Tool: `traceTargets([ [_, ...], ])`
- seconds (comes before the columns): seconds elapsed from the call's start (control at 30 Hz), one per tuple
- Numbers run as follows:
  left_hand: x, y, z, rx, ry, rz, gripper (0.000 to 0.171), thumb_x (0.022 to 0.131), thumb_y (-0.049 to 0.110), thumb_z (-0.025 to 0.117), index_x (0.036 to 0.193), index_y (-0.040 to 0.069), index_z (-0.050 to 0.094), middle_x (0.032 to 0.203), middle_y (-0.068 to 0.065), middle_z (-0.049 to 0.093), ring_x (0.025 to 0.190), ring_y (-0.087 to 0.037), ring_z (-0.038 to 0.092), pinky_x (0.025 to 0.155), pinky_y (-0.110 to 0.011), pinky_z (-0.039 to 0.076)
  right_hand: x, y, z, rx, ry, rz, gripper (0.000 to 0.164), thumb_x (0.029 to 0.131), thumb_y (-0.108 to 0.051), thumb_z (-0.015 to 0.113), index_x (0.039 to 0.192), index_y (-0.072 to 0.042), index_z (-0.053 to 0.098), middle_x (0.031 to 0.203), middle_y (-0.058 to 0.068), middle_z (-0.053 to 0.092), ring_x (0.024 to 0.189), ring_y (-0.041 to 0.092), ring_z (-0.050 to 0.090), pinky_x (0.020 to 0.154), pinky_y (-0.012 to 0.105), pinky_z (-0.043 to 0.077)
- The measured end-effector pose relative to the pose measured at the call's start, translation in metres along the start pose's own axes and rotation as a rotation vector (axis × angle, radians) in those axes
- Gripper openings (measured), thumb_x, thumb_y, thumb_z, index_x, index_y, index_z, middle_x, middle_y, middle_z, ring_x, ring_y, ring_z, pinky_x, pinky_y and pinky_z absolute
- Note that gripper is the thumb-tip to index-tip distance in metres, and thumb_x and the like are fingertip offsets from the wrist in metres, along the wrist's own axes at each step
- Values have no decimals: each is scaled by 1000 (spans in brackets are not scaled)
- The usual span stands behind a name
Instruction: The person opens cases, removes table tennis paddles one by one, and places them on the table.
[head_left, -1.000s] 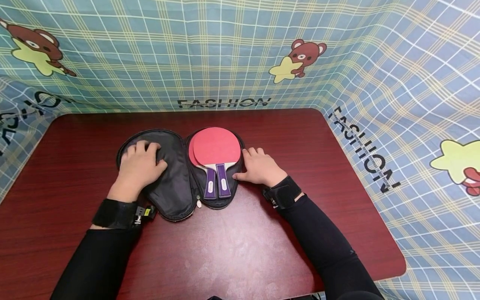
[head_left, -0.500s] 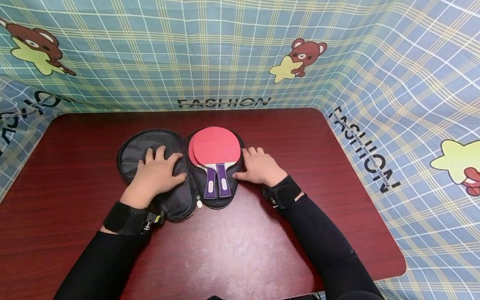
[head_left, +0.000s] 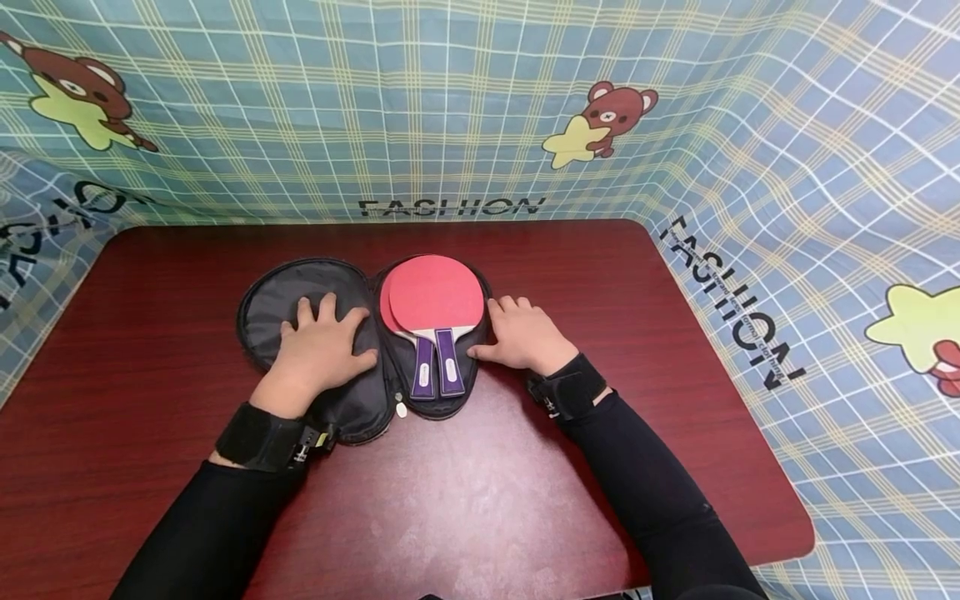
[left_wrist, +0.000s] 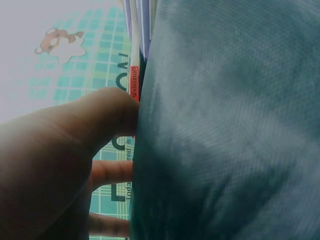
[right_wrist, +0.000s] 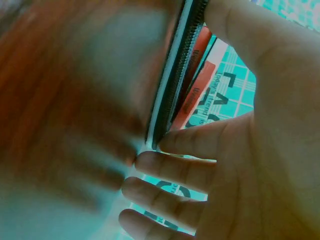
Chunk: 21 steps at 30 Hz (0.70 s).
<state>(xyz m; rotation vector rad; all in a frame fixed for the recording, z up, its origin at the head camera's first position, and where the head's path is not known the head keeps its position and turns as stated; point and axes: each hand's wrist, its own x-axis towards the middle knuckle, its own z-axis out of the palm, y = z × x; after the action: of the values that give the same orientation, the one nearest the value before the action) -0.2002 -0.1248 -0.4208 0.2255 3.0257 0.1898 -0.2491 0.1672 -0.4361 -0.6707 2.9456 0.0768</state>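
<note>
A black zip case point(head_left: 277, 292) lies unfolded on the table, its two halves side by side. Two red table tennis paddles with purple handles overlap in its right half: the upper paddle point(head_left: 437, 292) partly covers the lower paddle point(head_left: 423, 371). My left hand point(head_left: 318, 350) rests on the case's left half, fingers spread and thumb toward the fold. At the right half's outer edge is my right hand point(head_left: 525, 336), thumb and fingers touching the rim. In the right wrist view its fingers point(right_wrist: 170, 172) reach out fairly straight beside the zipper point(right_wrist: 185, 60).
A zipper pull point(head_left: 401, 409) hangs at the lower end of the fold. The dark red table point(head_left: 450, 508) is bordered at the back and sides by a plaid cloth point(head_left: 450, 100) printed with bears and lettering.
My left hand has slid right and a little toward me over the case's left half, its fingers spreading. The right hand, case and paddles have stayed in place.
</note>
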Motion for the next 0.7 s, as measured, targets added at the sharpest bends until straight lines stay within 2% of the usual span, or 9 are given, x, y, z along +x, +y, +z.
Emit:
traceTargets([
  [0.17,1,1,2,-3,11,-3,68,76,50,58,133,18,38,136,-26,14,120,-56,5,81,-73,15,0,-1,-1,-19,73,2,79,73,-66,50,127,-8,43,116,8,45,103,28,39,85,44,35],
  [0.43,1,0,1,-10,2,1,68,76,49,58,133,18,37,136,-26,13,120,-56,4,81,-73,14,3,-9,2,-24,300,-43,51,77,-47,52,115,-12,49,99,6,50,87,26,44,72,42,38],
  [0.53,1,0,2,-9,-4,-2,68,77,49,57,133,18,37,136,-27,13,120,-56,4,81,-73,14,3,-16,0,-17,331,-60,48,79,-42,50,116,-12,48,98,5,52,84,25,45,70,41,39],
  [0.7,1,0,3,-3,-4,-15,68,76,49,58,134,19,37,136,-26,13,121,-56,4,81,-73,14,1,-29,-4,-6,333,-71,47,79,-41,50,116,-12,48,98,5,54,82,26,48,70,40,40],
])
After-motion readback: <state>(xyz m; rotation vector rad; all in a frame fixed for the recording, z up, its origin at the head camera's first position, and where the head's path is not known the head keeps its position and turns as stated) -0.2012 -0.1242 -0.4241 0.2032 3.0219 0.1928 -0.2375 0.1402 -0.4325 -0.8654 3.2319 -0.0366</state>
